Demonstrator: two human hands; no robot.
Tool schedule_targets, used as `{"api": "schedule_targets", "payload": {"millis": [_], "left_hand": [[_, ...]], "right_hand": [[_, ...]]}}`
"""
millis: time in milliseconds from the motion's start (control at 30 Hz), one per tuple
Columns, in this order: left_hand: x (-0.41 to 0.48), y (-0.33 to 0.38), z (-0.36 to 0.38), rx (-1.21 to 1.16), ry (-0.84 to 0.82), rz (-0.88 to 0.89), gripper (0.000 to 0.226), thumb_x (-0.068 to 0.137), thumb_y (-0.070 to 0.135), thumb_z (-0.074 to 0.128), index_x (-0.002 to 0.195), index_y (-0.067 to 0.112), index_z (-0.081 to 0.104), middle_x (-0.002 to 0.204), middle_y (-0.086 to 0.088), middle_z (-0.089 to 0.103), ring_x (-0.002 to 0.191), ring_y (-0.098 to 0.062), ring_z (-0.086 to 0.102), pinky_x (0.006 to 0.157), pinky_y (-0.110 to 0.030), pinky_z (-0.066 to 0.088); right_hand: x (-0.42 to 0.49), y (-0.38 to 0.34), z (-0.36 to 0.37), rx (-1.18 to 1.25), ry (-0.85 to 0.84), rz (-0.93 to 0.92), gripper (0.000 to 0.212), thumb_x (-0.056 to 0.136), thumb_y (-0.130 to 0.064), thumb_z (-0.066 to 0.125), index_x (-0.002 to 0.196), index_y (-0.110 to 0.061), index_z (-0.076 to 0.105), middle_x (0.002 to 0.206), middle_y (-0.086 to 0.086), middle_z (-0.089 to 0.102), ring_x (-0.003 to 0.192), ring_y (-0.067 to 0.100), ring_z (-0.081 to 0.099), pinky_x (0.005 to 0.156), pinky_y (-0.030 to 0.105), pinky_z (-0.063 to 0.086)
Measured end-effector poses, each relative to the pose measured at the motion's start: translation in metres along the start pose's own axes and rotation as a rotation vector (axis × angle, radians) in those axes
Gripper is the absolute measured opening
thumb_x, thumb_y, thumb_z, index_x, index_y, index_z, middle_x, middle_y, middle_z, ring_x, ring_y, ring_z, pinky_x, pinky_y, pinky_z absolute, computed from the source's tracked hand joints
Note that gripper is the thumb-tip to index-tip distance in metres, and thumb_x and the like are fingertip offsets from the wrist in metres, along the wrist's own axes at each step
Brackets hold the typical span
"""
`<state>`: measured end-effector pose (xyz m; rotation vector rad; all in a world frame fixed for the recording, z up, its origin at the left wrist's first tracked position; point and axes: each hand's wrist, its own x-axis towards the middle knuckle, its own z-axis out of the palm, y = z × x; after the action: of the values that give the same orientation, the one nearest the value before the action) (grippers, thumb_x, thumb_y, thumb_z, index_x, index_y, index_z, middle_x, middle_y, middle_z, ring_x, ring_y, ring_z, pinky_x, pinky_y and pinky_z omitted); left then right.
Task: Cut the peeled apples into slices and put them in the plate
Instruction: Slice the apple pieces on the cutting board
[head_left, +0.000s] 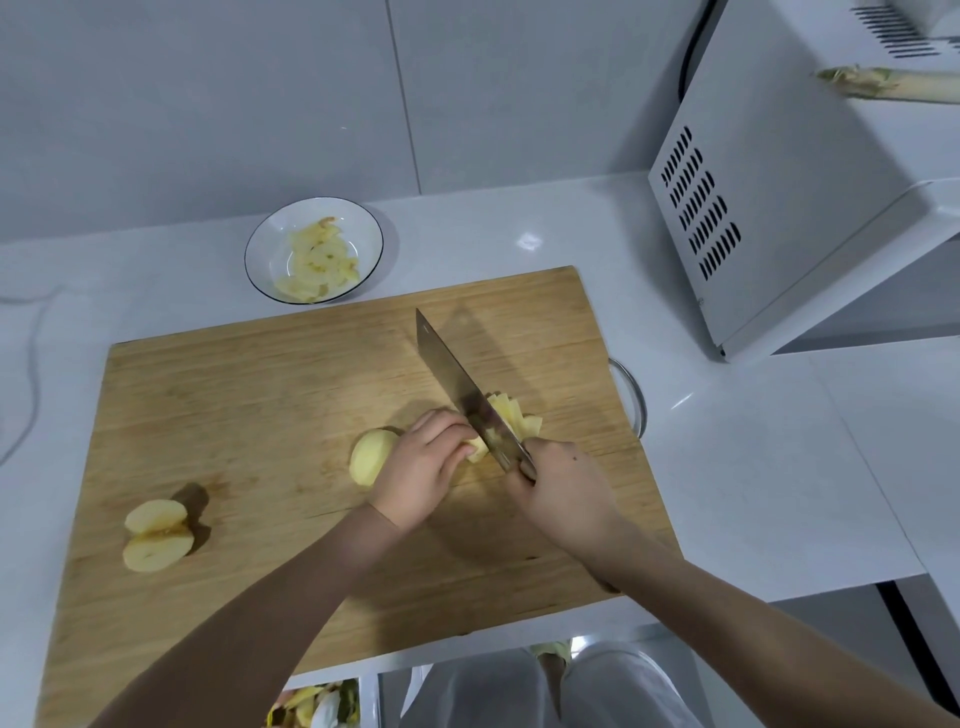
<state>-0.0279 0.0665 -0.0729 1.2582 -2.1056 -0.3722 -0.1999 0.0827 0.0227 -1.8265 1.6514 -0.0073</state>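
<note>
head view: a wooden cutting board is seen lying on a white desk. towards 3 o'clock on the board, a knife is held by the right hand, whose fingers are wrapped tight round the handle; the blade is stood on edge, its tip pointed to 11 o'clock. an apple piece is pinned to the board by the left hand, with the fingers curled over it and the fingertips set just beside the blade. a rounded peeled lump is shown at the 9 o'clock side of that hand; whether it is one piece with the part under the fingers cannot be told. cut slices are fanned out on the far side of the blade, at its 3 o'clock, touching one another. a split apple, its two halves side by side, is left at 8 o'clock on the board, well apart from the hands. the plate is placed on the desk just beyond the board's far edge, at 11 o'clock, and pale slices are piled in it. a white microwave oven is stood at 2 o'clock, and a thin cord is trailed over the desk at 9 o'clock.
</note>
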Motion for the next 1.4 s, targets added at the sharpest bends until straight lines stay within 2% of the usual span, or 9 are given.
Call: {"api": "schedule_targets", "payload": {"millis": [133, 333, 567, 733, 833, 967, 1133, 1300, 1400], "left_hand": [[-0.001, 0.000, 0.001, 0.009, 0.007, 0.003, 0.020, 0.088, 0.016, 0.055, 0.089, 0.001, 0.067, 0.091, -0.010, 0.064, 0.091, -0.016, 0.053, 0.083, -0.024, 0.044], [-0.001, -0.001, 0.002, 0.016, 0.003, 0.005, 0.022, 0.088, 0.017, 0.055, 0.089, 0.000, 0.068, 0.091, -0.011, 0.064, 0.091, -0.018, 0.053, 0.082, -0.027, 0.045], [-0.001, 0.000, 0.001, 0.017, -0.002, -0.008, 0.023, 0.088, 0.019, 0.054, 0.090, 0.000, 0.068, 0.091, -0.011, 0.064, 0.092, -0.017, 0.052, 0.084, -0.026, 0.045], [-0.003, 0.002, 0.002, 0.028, 0.014, -0.014, 0.021, 0.088, 0.017, 0.055, 0.089, 0.001, 0.068, 0.091, -0.011, 0.064, 0.092, -0.016, 0.052, 0.084, -0.025, 0.044], [-0.004, 0.001, 0.003, 0.027, 0.030, -0.031, 0.021, 0.088, 0.017, 0.055, 0.088, 0.000, 0.068, 0.090, -0.011, 0.063, 0.093, -0.016, 0.051, 0.086, -0.022, 0.042], [-0.004, 0.000, 0.004, 0.015, 0.021, -0.026, 0.020, 0.088, 0.015, 0.055, 0.089, -0.001, 0.067, 0.090, -0.012, 0.063, 0.091, -0.017, 0.051, 0.083, -0.025, 0.043], [-0.004, -0.002, 0.004, 0.017, 0.000, -0.033, 0.021, 0.088, 0.017, 0.054, 0.089, 0.000, 0.067, 0.091, -0.011, 0.064, 0.091, -0.017, 0.052, 0.082, -0.027, 0.044], [-0.004, -0.001, 0.002, 0.004, 0.012, -0.028, 0.020, 0.088, 0.017, 0.055, 0.088, 0.001, 0.067, 0.091, -0.010, 0.064, 0.090, -0.016, 0.053, 0.081, -0.027, 0.045], [-0.005, -0.002, 0.000, 0.001, 0.015, -0.015, 0.020, 0.088, 0.016, 0.056, 0.088, 0.002, 0.068, 0.091, -0.008, 0.065, 0.090, -0.015, 0.054, 0.081, -0.027, 0.046]], "right_hand": [[-0.016, 0.001, -0.009, -0.039, 0.019, -0.056, 0.016, 0.093, -0.024, 0.043, 0.084, -0.013, 0.050, 0.069, -0.001, 0.049, 0.065, 0.019, 0.051, 0.054, 0.026, 0.037], [-0.022, -0.003, -0.014, -0.106, 0.002, -0.063, 0.020, 0.094, -0.025, 0.042, 0.099, -0.011, 0.056, 0.078, 0.000, 0.051, 0.070, 0.019, 0.050, 0.061, 0.026, 0.037], [0.002, -0.006, 0.002, -0.113, -0.042, -0.008, 0.016, 0.093, -0.024, 0.043, 0.092, -0.012, 0.053, 0.081, 0.002, 0.051, 0.071, 0.019, 0.049, 0.064, 0.029, 0.038], [-0.002, 0.000, -0.002, -0.012, -0.015, -0.005, 0.015, 0.092, -0.022, 0.044, 0.080, -0.013, 0.048, 0.071, 0.000, 0.049, 0.067, 0.020, 0.052, 0.058, 0.026, 0.037], [-0.013, 0.004, -0.006, -0.017, 0.002, -0.031, 0.016, 0.093, -0.022, 0.043, 0.081, -0.014, 0.048, 0.067, -0.002, 0.047, 0.062, 0.017, 0.049, 0.051, 0.023, 0.035], [-0.022, 0.001, -0.012, -0.070, -0.008, -0.063, 0.015, 0.094, -0.025, 0.042, 0.091, -0.015, 0.053, 0.074, -0.001, 0.053, 0.068, 0.018, 0.053, 0.061, 0.027, 0.042], [-0.014, -0.004, -0.011, -0.119, -0.028, -0.054, 0.020, 0.095, -0.025, 0.041, 0.100, -0.012, 0.055, 0.082, 0.001, 0.052, 0.073, 0.019, 0.051, 0.064, 0.028, 0.039], [0.004, -0.006, 0.005, -0.111, -0.043, -0.005, 0.015, 0.094, -0.025, 0.042, 0.084, -0.015, 0.044, 0.080, 0.003, 0.050, 0.071, 0.020, 0.048, 0.064, 0.029, 0.036], [0.005, -0.004, 0.004, -0.024, -0.028, 0.012, 0.016, 0.092, -0.023, 0.044, 0.078, -0.014, 0.046, 0.072, 0.001, 0.051, 0.067, 0.021, 0.050, 0.059, 0.027, 0.036]]}}
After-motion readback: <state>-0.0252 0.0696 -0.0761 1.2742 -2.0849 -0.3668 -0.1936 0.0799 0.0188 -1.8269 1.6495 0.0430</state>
